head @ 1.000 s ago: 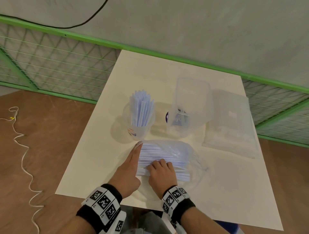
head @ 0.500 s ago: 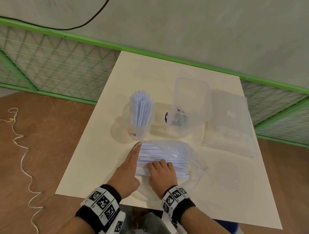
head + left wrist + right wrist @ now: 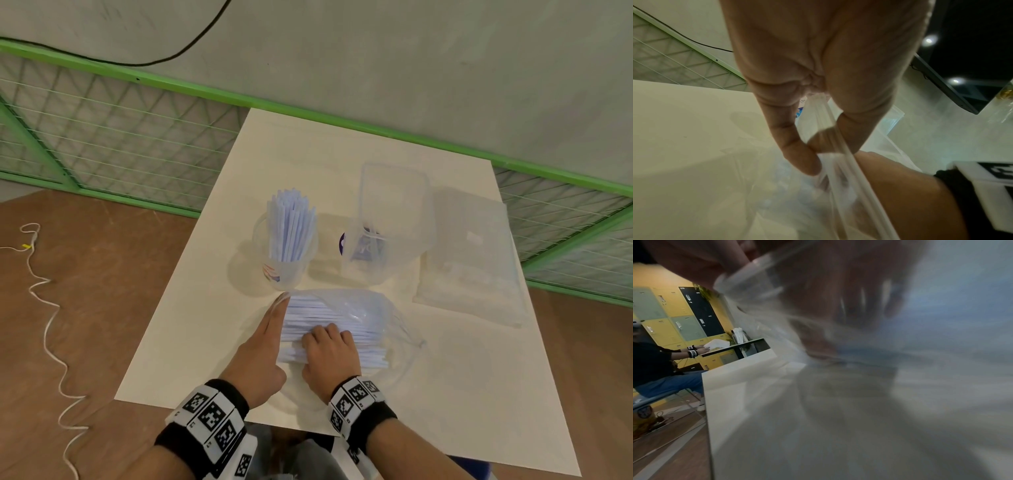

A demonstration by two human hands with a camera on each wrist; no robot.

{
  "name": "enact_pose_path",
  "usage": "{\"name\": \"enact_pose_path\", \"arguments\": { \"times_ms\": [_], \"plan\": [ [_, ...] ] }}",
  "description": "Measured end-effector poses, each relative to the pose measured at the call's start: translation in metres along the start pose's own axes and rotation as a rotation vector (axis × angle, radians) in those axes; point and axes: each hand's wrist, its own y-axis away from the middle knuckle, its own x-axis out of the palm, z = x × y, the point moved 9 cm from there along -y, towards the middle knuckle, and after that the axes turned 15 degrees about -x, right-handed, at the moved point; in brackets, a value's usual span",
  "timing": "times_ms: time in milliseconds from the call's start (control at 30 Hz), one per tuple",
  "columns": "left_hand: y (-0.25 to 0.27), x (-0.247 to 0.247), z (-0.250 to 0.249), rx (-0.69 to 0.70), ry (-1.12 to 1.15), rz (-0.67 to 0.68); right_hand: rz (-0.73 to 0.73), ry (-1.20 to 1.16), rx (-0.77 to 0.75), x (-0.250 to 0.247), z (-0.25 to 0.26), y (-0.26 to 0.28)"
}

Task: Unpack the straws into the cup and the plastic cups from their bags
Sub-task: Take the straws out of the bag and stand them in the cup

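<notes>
On the table (image 3: 191, 335), a clear bag (image 3: 394, 329) of white straws (image 3: 329, 315) lies at the near edge, just in front of the cup (image 3: 286, 270). The cup stands upright and is packed with straws. The left hand (image 3: 263, 346) lies along the bag's open left end, forefinger straight; the left wrist view shows thumb and finger pinching the bag's rim (image 3: 830, 129). The right hand (image 3: 330, 353) is inside the bag, fingers curled over the straw bundle. Behind the bag stands a clear tub (image 3: 387, 233), and to its right lies a flat bag of cups (image 3: 469, 260), well apart from both hands
</notes>
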Motion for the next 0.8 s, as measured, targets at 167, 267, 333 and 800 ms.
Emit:
{"name": "enact_pose_path", "arguments": {
  "times_ms": [167,267,333,800],
  "plan": [
    [0.0,0.0,0.0,-0.018,0.007,0.007,0.113,-0.016,0.02,0.005,0.001,-0.004],
    [-0.001,-0.001,0.0,-0.036,0.01,0.008,0.184,0.014,-0.032,0.005,0.006,-0.006],
    [-0.001,-0.001,-0.001,-0.033,-0.005,0.003,0.193,0.04,-0.067,0.004,0.007,-0.006],
    [-0.009,-0.012,-0.002,0.009,0.024,0.013,-0.29,-0.403,-0.04,-0.071,-0.032,0.021]
  ]
}}
